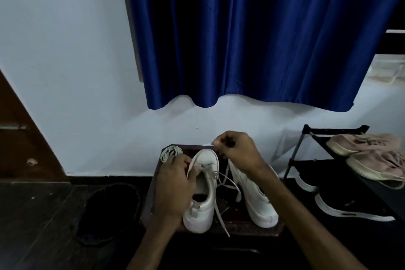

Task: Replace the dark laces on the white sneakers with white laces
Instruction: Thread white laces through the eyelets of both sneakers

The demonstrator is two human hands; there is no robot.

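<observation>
Left hand (175, 184) grips white sneaker (206, 206); right hand (237, 151) pinches pale lace (238, 195)

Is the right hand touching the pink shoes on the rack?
No, the right hand pinches a lace end above the white sneakers, apart from the pink shoes on the rack.

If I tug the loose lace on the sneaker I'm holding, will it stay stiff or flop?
Probably floppy: the lace droops off the sneaker in loose curves. Likely light, as the right hand lifts an end with just a pinch. The sneaker could tip under a tug, though the left hand grips its side.
</observation>
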